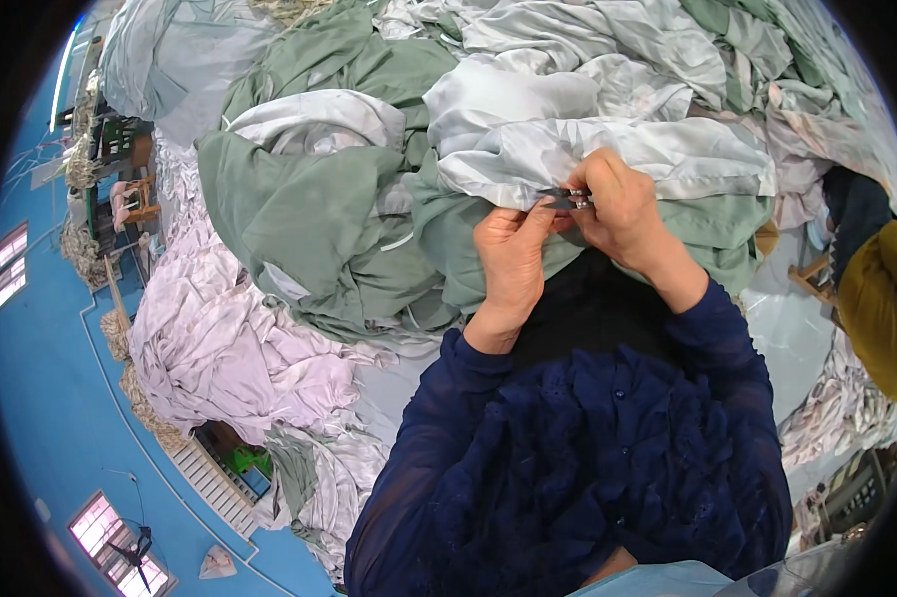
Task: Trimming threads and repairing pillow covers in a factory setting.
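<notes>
My left hand [513, 261] pinches the edge of a pale grey satin sheet [608, 151] that lies over a green sheet [299, 214]. Right beside it, my right hand [618, 204] is closed around a small metal thread snipper [566, 198], whose tip sits at the fabric edge between the two hands. Both forearms wear dark navy lace sleeves [588, 448]. The snipper's blades are mostly hidden by my fingers.
A big heap of grey and green sheets [568, 60] fills the area ahead. A pile of pale pink sheets [220, 338] lies to the left. A person in mustard yellow clothing [876, 308] sits at the right edge. Wooden furniture [130, 199] stands far left.
</notes>
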Tool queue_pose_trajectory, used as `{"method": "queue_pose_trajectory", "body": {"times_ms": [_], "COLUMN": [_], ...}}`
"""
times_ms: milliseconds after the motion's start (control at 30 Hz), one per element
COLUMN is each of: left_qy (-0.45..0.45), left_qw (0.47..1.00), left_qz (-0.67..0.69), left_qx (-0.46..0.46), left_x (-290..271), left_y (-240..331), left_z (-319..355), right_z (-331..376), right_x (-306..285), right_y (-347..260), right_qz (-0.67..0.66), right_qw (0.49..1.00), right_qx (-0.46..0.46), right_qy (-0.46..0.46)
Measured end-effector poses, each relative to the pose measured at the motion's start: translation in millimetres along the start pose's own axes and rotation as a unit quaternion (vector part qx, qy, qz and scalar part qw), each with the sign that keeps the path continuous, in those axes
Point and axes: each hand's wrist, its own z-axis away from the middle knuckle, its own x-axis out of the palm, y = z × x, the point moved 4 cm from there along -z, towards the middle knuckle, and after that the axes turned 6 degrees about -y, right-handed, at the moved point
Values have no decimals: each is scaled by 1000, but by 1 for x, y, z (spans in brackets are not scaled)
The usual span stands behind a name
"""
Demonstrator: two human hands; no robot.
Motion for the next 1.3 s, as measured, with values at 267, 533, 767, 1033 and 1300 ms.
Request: {"method": "queue_pose_trajectory", "body": {"times_ms": [267, 533, 767, 1033, 1300], "left_qy": [12, 19, 15, 18, 0], "left_qw": [999, 999, 999, 999, 999], "left_qz": [-36, -39, -48, 7, 27], "left_qx": [-22, -32, -16, -30, -35], "left_x": [5, 5, 4, 6, 5], "left_y": [1, 2, 1, 0, 0], "left_z": [1, 0, 0, 0, 0], "right_z": [-9, -2, 15, 34, 35], "right_x": [-2, -28, -38, -15, -6], "right_y": [22, 35, 40, 13, 17], "right_qz": [29, -171, -202, -158, -141], "right_qw": [990, 961, 962, 978, 984], "right_qx": [34, 196, 184, 123, 105], "right_qy": [131, 97, 16, -54, -42]}}
